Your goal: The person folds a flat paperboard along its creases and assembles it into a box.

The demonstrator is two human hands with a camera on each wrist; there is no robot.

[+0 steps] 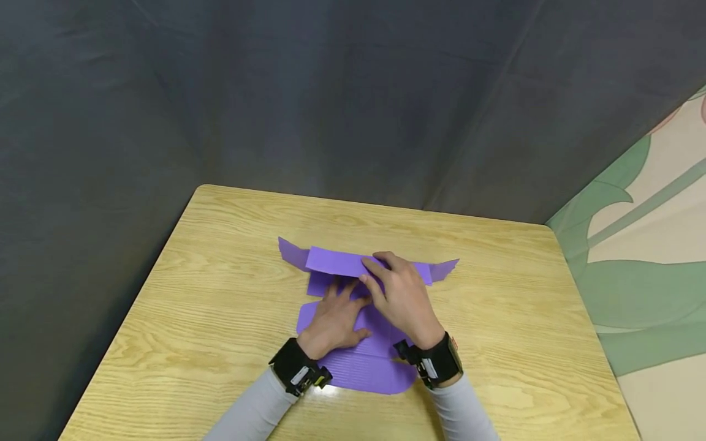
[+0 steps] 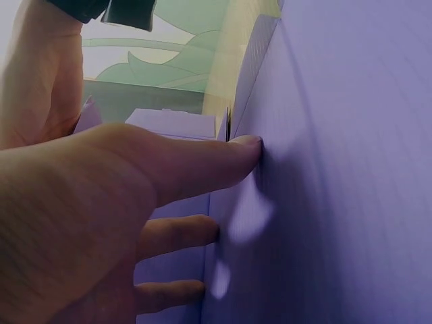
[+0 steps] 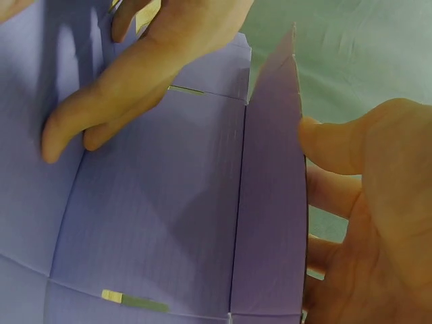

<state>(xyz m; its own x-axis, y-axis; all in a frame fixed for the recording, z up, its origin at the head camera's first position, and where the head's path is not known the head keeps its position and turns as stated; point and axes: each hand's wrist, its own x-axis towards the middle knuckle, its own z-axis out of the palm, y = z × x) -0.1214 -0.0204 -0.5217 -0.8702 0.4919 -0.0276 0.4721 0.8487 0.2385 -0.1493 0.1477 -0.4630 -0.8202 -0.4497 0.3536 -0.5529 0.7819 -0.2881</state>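
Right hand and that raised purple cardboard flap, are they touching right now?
Touching. The right wrist view shows the right hand with its thumb against the edge of the purple cardboard flap, no gap between.

I see purple cardboard sheet point(image 1: 375, 376) on pale wooden table point(image 1: 193, 306); left hand point(image 1: 336, 318) atop, right hand point(image 1: 405, 300) at far flap point(image 1: 336, 262); dark cloth curtain point(image 1: 331, 92) behind.

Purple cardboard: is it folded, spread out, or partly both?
Partly both: its far flap is bent up, the edge held by the right hand, while the near panel lies spread out.
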